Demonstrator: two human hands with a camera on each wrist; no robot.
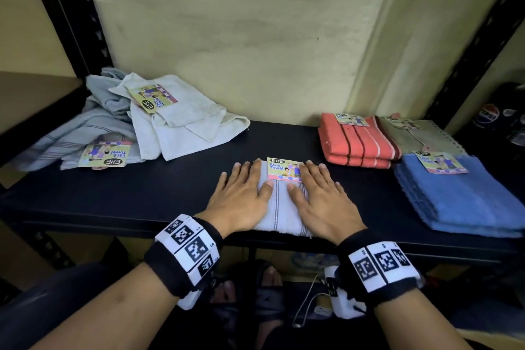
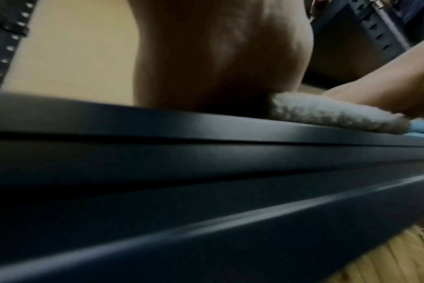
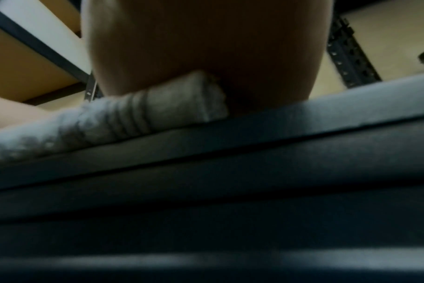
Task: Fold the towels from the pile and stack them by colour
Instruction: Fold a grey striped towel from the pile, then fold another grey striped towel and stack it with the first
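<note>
A folded pale grey towel point(image 1: 281, 207) with thin dark stripes and a "Face Towel" label point(image 1: 285, 169) lies at the front middle of the dark shelf point(image 1: 176, 190). My left hand point(image 1: 241, 193) presses flat on its left side and my right hand point(image 1: 321, 196) flat on its right side, fingers straight. The wrist views show the towel's folded edge point(image 2: 327, 113) point(image 3: 145, 109) under each palm. An unfolded pile of pale grey and whitish towels point(image 1: 147, 119) sits at the back left. Folded stacks stand on the right: orange striped point(image 1: 358, 139), olive point(image 1: 420, 133) and blue point(image 1: 460, 196).
The shelf's front edge point(image 1: 142, 227) runs just under my wrists. Black slotted uprights point(image 1: 71, 8) stand at both ends, and a pale wall point(image 1: 241, 37) is behind. Dark shelf surface shows between the pile and the folded towel.
</note>
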